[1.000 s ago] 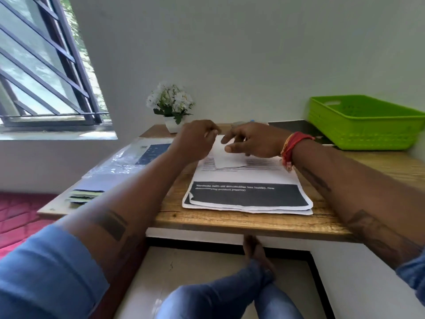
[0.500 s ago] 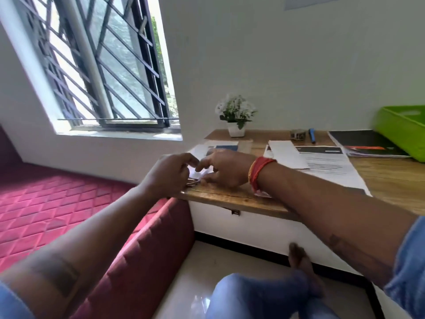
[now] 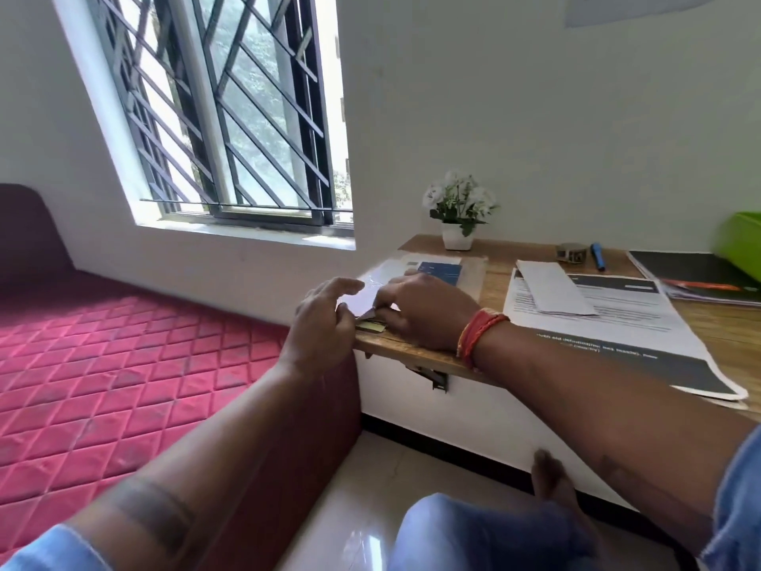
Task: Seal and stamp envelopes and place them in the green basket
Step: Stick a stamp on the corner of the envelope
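Note:
At the desk's front left corner, both hands work on a small stack (image 3: 372, 326) with green and yellow edges. My left hand (image 3: 323, 323) holds the raised corner of a white envelope (image 3: 364, 297) between fingers and thumb. My right hand (image 3: 426, 311), with red thread on its wrist, pinches the same envelope's lower edge against the stack. Another white envelope (image 3: 552, 291) lies flat on printed sheets (image 3: 626, 323) further right. The green basket (image 3: 741, 245) shows only partly at the right edge of the view.
A potted white flower (image 3: 458, 216) stands at the desk's back left. A small stamp (image 3: 571, 253) and a blue pen (image 3: 598, 261) lie near the wall. A dark folder (image 3: 696, 278) sits beside the basket. A red mattress (image 3: 123, 364) lies left, under the window.
My view has swung left, away from the basket. Both hands left the envelope on the printed sheets and moved to the stack at the desk's left corner, lifting a white envelope there.

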Available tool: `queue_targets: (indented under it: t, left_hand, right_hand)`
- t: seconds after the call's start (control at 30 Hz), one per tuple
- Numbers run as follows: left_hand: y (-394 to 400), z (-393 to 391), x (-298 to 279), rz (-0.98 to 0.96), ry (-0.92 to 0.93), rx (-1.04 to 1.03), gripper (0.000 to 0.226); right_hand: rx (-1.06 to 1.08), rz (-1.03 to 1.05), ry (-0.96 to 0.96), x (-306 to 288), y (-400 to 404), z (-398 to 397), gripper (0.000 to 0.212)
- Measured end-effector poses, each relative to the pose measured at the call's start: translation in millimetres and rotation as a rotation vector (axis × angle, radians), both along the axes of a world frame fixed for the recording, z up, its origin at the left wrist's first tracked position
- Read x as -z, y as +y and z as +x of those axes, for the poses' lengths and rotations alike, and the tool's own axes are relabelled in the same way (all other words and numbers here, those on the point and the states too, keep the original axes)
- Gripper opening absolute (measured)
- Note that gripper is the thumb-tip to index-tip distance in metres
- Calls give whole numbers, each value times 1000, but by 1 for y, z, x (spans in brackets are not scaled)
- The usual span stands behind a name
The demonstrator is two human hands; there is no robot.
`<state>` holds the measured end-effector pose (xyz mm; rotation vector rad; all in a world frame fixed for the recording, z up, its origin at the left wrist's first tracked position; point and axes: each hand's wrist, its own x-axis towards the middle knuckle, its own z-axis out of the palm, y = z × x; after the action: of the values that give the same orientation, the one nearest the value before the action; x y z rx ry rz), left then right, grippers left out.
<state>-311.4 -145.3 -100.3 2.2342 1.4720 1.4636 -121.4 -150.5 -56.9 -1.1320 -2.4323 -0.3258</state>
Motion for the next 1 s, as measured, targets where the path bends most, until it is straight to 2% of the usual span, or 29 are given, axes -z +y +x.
queue_targets:
  t: [0.1,0.23,0.3,0.47,0.57,0.67,0.73,0.8,0.9,1.0]
  left_hand:
    - [-6,-1,0,9,-95,-22,44]
    - [-9,2,-2,2,-241,-66,37]
    - [-9,3,-5,53,-272,-119,36]
    - [-13,9,-23,258,-290,-153,56]
    - [-16,19,-37,392,-239,-54,54]
    - [-17,34,-53,423,-177,26,55]
    - [-15,41,-67,441,-180,38,47]
    - [-11,47,-86,474,-243,40,30]
    - [-6,53,-119,543,-292,7,13]
    - [1,58,-150,515,-201,28,15]
  right_hand:
    - [37,-74,227,-1,1,-1,8]
    - [15,-238,552,-10,-3,-4,12]
    - [21,-215,647,-15,-5,-6,10]
    - [10,-142,924,-40,-11,-15,12]
    - [-27,-207,1060,-61,-16,-21,15]
    - [-153,-327,1205,-75,-20,-23,19]
    - [-232,-386,1286,-85,-23,-23,30]
    - [-262,-366,1315,-93,-24,-17,35]
    - [-181,-113,1213,-105,-22,1,16]
    - [14,160,1066,-117,-17,27,40]
